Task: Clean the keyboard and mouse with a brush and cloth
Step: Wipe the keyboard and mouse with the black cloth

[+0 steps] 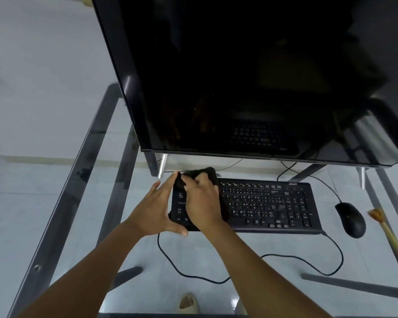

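Observation:
A black keyboard (267, 204) lies on the glass desk (55, 214) below the monitor. A dark cloth (199, 174) covers its left end. My right hand (202, 200) presses on the cloth with curled fingers gripping it. My left hand (154, 210) holds the keyboard's left edge, thumb along the front corner, fingers spread at the upper left corner. A black wired mouse (350, 219) sits to the right of the keyboard. A brush (386, 230) with a wooden handle lies at the far right.
A large dark monitor (239, 76) on metal feet overhangs the back of the desk. The keyboard cable (216, 281) loops across the glass in front. Through the glass I see the desk frame, the tiled floor and a foot in a sandal (189, 304).

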A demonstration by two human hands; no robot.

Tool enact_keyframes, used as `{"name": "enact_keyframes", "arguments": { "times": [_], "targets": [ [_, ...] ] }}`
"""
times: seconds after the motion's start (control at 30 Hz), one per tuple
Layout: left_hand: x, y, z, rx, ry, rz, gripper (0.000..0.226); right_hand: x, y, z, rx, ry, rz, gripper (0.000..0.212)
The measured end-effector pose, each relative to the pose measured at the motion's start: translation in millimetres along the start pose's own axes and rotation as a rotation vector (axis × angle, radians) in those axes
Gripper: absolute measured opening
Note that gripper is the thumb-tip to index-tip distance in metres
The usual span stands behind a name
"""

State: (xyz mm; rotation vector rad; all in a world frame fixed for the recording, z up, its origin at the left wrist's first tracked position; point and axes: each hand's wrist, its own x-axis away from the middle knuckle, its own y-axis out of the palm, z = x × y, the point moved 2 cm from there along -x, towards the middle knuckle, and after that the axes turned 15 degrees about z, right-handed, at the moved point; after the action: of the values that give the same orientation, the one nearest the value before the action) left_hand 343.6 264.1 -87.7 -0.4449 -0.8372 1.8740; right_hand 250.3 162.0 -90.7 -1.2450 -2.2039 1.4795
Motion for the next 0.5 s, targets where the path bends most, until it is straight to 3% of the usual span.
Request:
{"name": "enact_keyframes", "arguments": {
  "times": [0.2,0.37,0.5],
  "targets": [
    [-2.0,6.4,-14.9,-0.025,0.081,0.016,0.141,38.6,-5.7,-4.1,-0.07,-0.248,-0.147,0.045],
    [-4.2,8.6,-19.5,-0.178,0.184,0.028,0.144,59.8,-18.8,9.8,-0.069,-0.338,-0.248,0.047],
    [-3.6,10.2,-20.4,-0.219,0.168,0.01,0.148,70.8,-28.0,30.8,-0.067,-0.377,-0.275,0.058]
  ]
}}
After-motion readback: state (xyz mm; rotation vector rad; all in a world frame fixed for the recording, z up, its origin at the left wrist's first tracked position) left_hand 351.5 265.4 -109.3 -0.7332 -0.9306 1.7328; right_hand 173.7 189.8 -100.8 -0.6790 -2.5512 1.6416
